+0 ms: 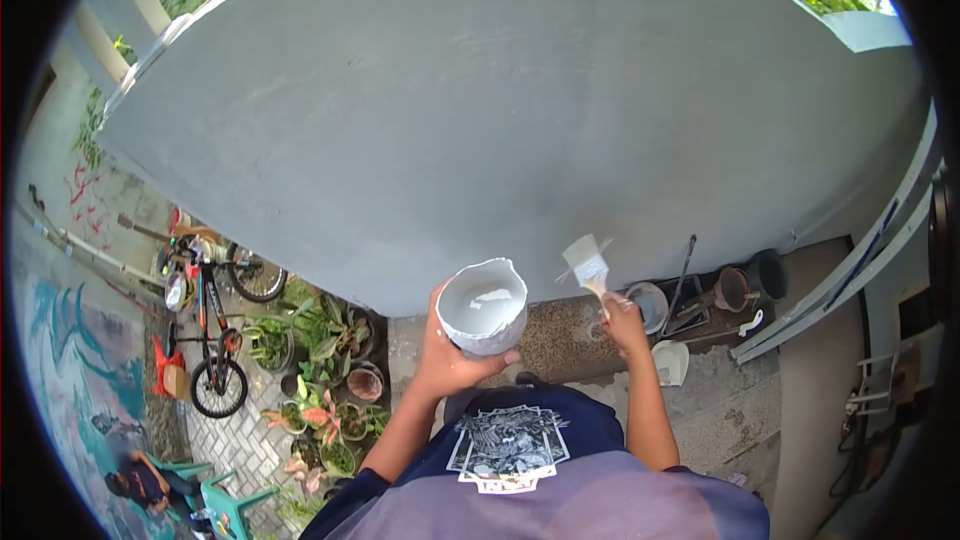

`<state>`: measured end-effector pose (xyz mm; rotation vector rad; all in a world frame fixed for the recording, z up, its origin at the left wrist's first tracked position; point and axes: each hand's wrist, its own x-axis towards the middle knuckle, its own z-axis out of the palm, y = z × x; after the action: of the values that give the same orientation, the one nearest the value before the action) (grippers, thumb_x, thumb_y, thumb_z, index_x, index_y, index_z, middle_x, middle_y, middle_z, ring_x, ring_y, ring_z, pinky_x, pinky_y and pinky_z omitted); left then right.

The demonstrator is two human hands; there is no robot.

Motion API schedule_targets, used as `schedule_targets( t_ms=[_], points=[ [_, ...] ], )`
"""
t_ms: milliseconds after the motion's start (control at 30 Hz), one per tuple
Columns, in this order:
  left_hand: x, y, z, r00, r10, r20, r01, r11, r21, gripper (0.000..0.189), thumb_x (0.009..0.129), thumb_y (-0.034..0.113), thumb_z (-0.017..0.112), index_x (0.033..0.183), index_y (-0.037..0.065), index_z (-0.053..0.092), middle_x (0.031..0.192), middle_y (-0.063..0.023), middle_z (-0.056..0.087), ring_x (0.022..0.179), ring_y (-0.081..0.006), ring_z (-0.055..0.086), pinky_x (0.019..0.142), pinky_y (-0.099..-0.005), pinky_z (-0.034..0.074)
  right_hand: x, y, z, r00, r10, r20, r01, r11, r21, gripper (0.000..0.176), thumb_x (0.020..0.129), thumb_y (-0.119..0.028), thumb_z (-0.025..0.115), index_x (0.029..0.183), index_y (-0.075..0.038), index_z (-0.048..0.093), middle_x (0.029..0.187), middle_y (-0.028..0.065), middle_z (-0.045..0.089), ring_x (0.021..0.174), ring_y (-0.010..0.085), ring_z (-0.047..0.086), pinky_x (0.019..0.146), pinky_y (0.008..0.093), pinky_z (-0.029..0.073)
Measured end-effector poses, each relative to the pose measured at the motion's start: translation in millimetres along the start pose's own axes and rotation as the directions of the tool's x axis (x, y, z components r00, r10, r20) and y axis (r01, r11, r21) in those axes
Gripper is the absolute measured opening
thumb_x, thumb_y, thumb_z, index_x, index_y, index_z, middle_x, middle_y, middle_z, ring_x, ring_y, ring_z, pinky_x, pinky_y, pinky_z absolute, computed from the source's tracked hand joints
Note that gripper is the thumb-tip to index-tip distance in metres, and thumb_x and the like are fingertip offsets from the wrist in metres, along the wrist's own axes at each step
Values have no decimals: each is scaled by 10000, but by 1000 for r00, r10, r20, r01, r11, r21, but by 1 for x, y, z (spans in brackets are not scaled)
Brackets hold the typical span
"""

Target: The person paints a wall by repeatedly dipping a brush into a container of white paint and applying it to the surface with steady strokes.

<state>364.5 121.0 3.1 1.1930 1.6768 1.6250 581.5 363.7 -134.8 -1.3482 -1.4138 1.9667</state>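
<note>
A rough-rimmed container (484, 308) with white paint inside is held upright in front of my chest. My left hand (455, 362) is wrapped round its left side and underside, the thumb showing at the lower right. To the right, my right hand (624, 326) grips the handle of a wide paintbrush (586, 262). Its bristles are whitish and point up and left, in front of the lower part of a large grey wall (500, 120). The brush and the container are apart.
Potted plants (330, 340) and a bicycle (212, 315) stand at lower left. A person (160, 485) sits by green chairs (230, 505). Buckets (768, 275), a basin (648, 308) and a long rod (684, 280) lie along the wall's base at right.
</note>
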Motion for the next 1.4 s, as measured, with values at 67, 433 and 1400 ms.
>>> schedule_targets(
  t_ms=[67,433,1400],
  points=[
    [1,9,15,998,26,-65,-24,999,31,1042,629,213,960,1432,10,328,1338,-144,529,1256,-240,539,1071,-396,419,-22,-48,-20,994,-101,44,98,993,61,394,1033,-261,566,1360,-43,595,694,-39,508,489,27,375,437,208,287],
    [4,29,89,946,225,-234,-192,969,155,1072,633,150,944,1445,15,256,1308,-146,543,1206,-243,577,1019,-392,455,-149,-228,-74,556,-722,413,823,549,-148,370,858,-191,648,1131,48,719,738,40,621,623,71,491,559,240,364],
    [11,47,123,969,245,16,-245,967,73,1021,685,143,937,1445,33,265,1359,-161,512,1277,-246,547,1062,-401,472,-227,-375,-14,482,-84,872,778,-416,-470,222,693,-117,707,903,-77,765,716,131,683,575,312,647,528,384,494]
  ],
)
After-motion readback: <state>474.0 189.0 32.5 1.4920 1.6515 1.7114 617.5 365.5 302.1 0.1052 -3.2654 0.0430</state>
